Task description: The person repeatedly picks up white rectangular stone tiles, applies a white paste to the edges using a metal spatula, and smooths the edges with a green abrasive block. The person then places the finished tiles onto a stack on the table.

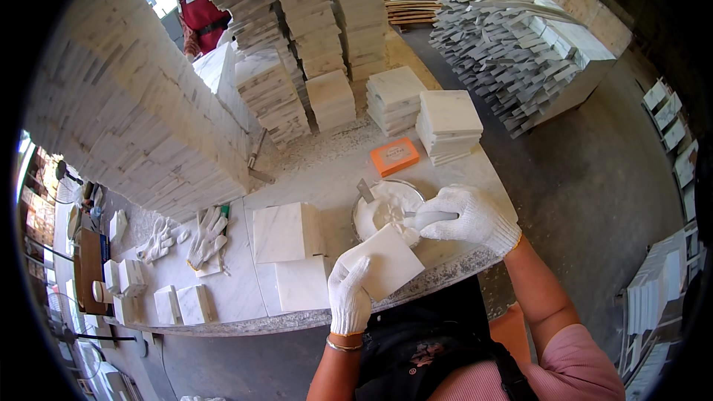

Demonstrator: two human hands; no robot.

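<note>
My left hand, in a white knit glove, grips a square white tile by its left edge, tilted over the front of the table. My right hand, gloved the same way, is wrapped round the grey handle of a small spatula. The spatula's tip is down at a round bowl of white paste, just beyond the tile. A flat metal blade sticks up from the bowl's far left side. Left of the bowl, a stack of white tiles stands behind another tile.
An orange box lies beyond the bowl, near short tile stacks. A tall wall of stacked tiles rises at left. Spare gloves and small tile blocks lie on the table's left. Another person stands behind the stacks.
</note>
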